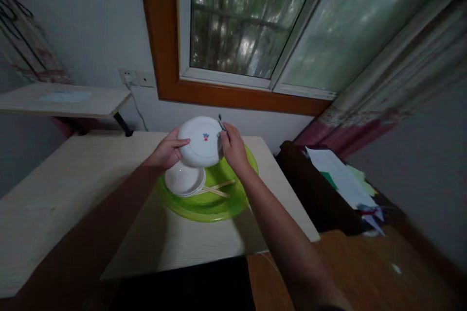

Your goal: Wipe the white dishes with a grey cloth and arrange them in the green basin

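White dish [199,151], underside showing, held aloft; table [73,180], extending broadly leftward; green tray [219,212], below the dish, near the table's right edge; left hand [168,150], pinching the dish's left rim; right hand [234,148], pinching a slender dark implement [221,122].

The dish [195,151] is showing white with a blue-and-red emblem [206,137], the tray [213,215] lime green, the bowls [183,180] at its nine o'clock white; the curtain [368,134] toward three o'clock is seemingly showing pink below florals.
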Demonstrator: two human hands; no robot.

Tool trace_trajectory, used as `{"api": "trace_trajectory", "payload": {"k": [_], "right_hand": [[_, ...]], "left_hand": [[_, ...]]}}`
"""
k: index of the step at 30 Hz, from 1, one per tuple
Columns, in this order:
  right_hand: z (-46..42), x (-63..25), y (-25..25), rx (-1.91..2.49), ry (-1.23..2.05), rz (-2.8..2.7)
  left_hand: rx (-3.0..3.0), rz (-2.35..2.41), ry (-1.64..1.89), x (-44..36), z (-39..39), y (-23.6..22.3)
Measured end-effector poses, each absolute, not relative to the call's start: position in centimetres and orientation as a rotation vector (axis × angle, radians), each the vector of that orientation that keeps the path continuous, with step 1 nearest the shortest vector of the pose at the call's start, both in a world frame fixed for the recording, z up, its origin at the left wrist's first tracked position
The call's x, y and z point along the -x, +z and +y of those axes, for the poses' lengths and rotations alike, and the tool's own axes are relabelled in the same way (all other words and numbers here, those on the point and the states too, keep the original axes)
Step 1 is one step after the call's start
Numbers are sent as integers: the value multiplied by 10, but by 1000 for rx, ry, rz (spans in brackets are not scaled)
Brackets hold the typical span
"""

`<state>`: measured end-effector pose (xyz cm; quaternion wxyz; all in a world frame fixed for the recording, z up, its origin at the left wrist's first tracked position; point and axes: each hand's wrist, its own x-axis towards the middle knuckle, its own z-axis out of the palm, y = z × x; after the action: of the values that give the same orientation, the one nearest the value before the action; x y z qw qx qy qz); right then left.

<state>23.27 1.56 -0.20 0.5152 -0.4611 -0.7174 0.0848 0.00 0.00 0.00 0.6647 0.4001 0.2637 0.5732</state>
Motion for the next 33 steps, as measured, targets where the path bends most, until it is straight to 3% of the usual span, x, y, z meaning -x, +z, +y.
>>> {"api": "trace_trajectory", "payload": {"k": [18,29,33], "right_hand": [[6,-237,-21,1084,230,-1842],[-29,-211,-3,777,-161,-2416],[-33,-205,2,883,-240,-2425]], "left_hand": [[-716,586,1437,10,21,-13],[-758,541,1334,10,18,-14],[-796,526,1296,7,13,-11]]}}
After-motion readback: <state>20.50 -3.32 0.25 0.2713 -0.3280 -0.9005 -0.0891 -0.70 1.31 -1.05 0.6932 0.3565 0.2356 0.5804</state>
